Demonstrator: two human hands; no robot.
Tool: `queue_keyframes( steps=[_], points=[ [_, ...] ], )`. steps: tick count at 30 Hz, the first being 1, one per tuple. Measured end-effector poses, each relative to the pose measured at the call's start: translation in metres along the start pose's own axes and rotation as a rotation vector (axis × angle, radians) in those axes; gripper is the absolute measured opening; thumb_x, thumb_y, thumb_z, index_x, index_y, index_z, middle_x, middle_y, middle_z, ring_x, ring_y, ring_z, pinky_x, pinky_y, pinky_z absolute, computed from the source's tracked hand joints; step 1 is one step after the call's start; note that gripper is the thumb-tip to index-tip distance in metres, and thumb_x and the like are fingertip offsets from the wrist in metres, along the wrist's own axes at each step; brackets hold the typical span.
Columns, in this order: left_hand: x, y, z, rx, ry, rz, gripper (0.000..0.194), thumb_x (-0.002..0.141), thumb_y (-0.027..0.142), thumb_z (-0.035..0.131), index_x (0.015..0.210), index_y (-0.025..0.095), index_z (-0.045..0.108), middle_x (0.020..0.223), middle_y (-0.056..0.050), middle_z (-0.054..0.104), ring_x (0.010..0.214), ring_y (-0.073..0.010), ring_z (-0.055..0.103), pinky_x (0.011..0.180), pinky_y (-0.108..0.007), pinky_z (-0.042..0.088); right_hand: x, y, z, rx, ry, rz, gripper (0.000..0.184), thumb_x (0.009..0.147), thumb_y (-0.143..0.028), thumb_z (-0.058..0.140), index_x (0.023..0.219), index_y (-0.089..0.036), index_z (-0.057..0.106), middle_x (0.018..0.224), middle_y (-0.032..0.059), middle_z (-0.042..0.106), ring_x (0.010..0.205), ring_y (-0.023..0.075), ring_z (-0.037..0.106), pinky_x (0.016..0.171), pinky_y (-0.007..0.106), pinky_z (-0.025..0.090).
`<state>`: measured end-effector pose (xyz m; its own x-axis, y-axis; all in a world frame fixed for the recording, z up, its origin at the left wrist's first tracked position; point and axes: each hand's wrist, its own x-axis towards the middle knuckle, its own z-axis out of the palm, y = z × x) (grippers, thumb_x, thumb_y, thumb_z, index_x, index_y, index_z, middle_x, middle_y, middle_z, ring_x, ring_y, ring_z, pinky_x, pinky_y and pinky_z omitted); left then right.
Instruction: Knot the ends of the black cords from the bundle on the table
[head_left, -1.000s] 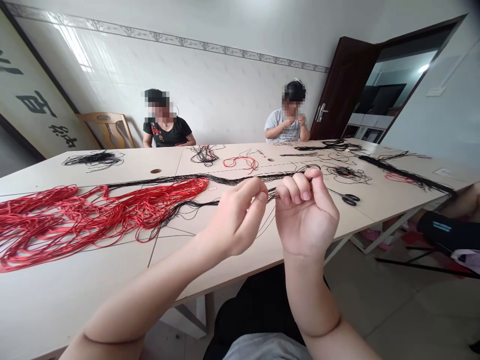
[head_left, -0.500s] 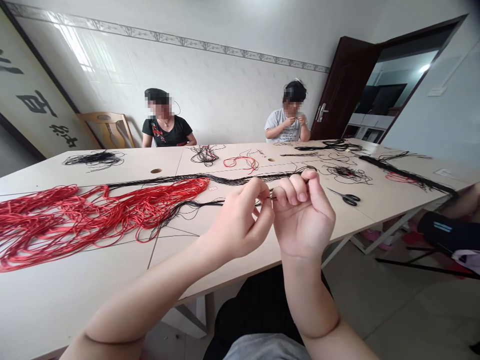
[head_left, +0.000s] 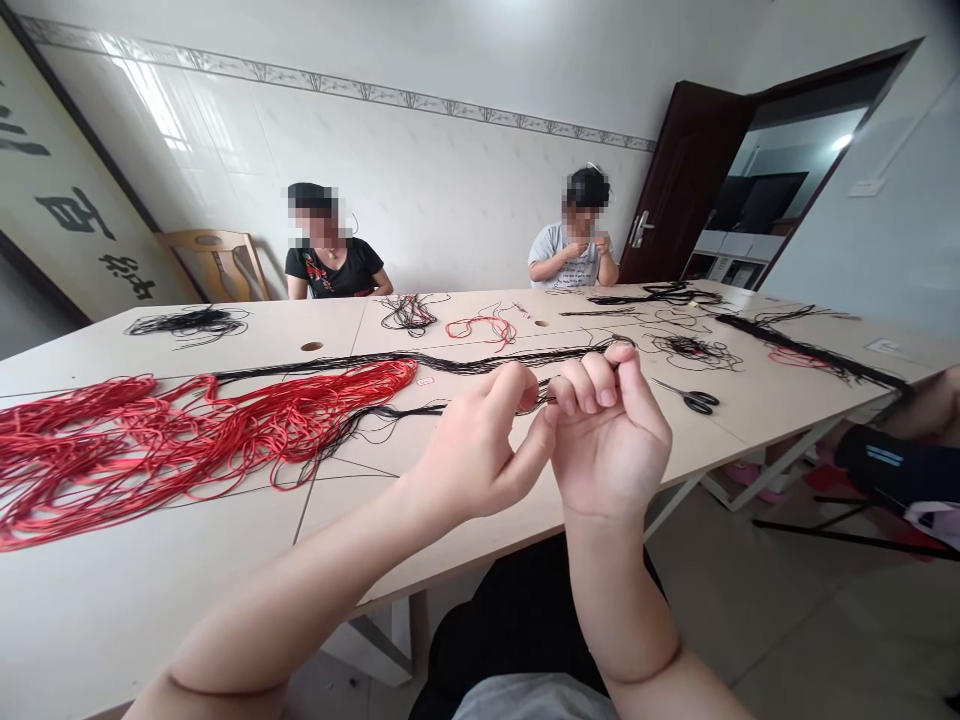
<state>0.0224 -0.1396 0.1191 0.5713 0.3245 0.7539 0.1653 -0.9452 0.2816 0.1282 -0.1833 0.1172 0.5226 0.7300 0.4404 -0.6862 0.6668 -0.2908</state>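
Note:
My right hand [head_left: 611, 435] is curled shut around a strand of thin black cord, which runs out behind its fingers. My left hand [head_left: 476, 450] is close beside it, with thumb and fingers pinched on the same black cords near the right hand's fingertips. From there a long bundle of black cords [head_left: 420, 362] stretches left across the table. A large mass of red cords [head_left: 187, 440] lies to the left of my hands. Steel scissors with black handles [head_left: 694, 398] lie just right of my right hand.
The pale table [head_left: 150, 530] has several tangled black and red cord bunches at its far side [head_left: 409, 314]. Two seated people [head_left: 330, 265] work beyond it, one [head_left: 574, 255] with raised hands. A dark door stands open at the right.
My left thumb has moved down and right against my right hand, and the left fingers have curled around the cords. My right hand has barely moved.

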Motion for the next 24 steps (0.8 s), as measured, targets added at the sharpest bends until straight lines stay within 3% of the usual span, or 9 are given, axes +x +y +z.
queue_keyframes(
  steps=[9,16,24],
  points=[
    [0.003,0.002,0.0,0.088,-0.027,0.006,0.013,0.086,0.019,0.04,0.073,0.019,0.039,0.064,0.001,0.046,0.056,-0.011,0.041,0.051,-0.025,0.033,-0.001,0.004,-0.002,0.085,-0.06,0.049,0.02,0.091,-0.021,0.039,0.076,-0.021,0.052,0.06,-0.0054,0.018,0.049,0.0077,0.03,0.049,0.018,0.038],
    [0.002,-0.002,0.002,-0.036,0.0,-0.016,0.012,0.084,0.015,0.042,0.073,0.017,0.046,0.064,0.001,0.049,0.057,-0.0099,0.041,0.053,-0.024,0.036,0.002,0.008,-0.003,0.156,-0.047,0.109,0.021,0.092,-0.02,0.039,0.076,-0.019,0.052,0.058,-0.0059,0.025,0.049,0.0064,0.035,0.05,0.017,0.041],
    [0.018,-0.022,-0.006,-0.381,-0.003,-0.394,0.022,0.083,0.028,0.049,0.065,0.016,0.051,0.057,-0.001,0.058,0.05,-0.0093,0.049,0.047,-0.022,0.039,0.046,0.018,-0.029,0.245,0.132,0.463,0.026,0.092,-0.012,0.037,0.074,-0.017,0.055,0.064,-0.0042,0.057,0.064,0.0059,0.057,0.068,0.023,0.052]
  ],
)
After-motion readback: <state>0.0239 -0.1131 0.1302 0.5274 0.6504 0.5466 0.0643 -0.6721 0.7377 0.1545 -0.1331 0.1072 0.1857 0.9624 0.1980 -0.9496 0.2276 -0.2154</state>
